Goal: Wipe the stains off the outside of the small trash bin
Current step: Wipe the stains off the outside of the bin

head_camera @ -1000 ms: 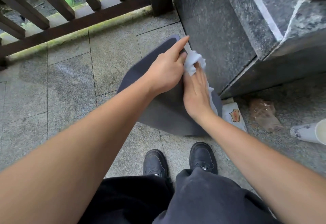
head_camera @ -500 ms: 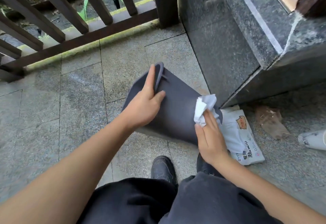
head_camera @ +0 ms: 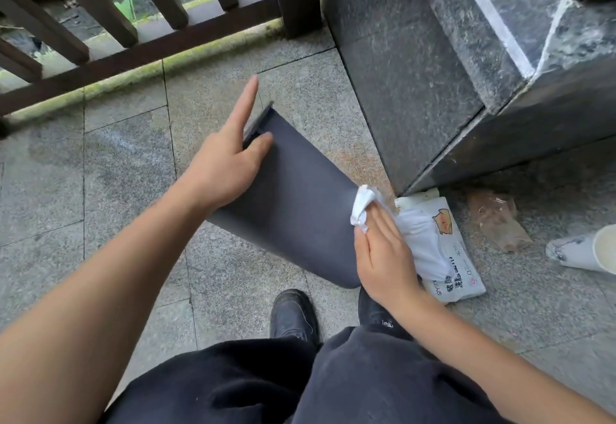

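The small dark grey trash bin [head_camera: 300,210] is tipped over on the stone floor, its rim pointing away from me toward the railing. My left hand [head_camera: 230,163] grips the bin near its rim, thumb on the side wall, index finger stretched out past the edge. My right hand [head_camera: 383,250] presses a crumpled white wipe [head_camera: 361,205] flat against the bin's right side near its base. The bin's opening is hidden from me.
A white pack of wipes [head_camera: 446,257] lies on the floor right of the bin. A crumpled brown bag [head_camera: 496,220] and a paper cup [head_camera: 586,252] lie further right. A dark stone block [head_camera: 433,73] rises behind; a wooden railing [head_camera: 140,43] runs along the back. My shoes [head_camera: 293,317] stand below the bin.
My right hand has slid the wipe down the bin's side from near the rim toward the base. My left hand stayed at the rim, its index finger now stretched out.
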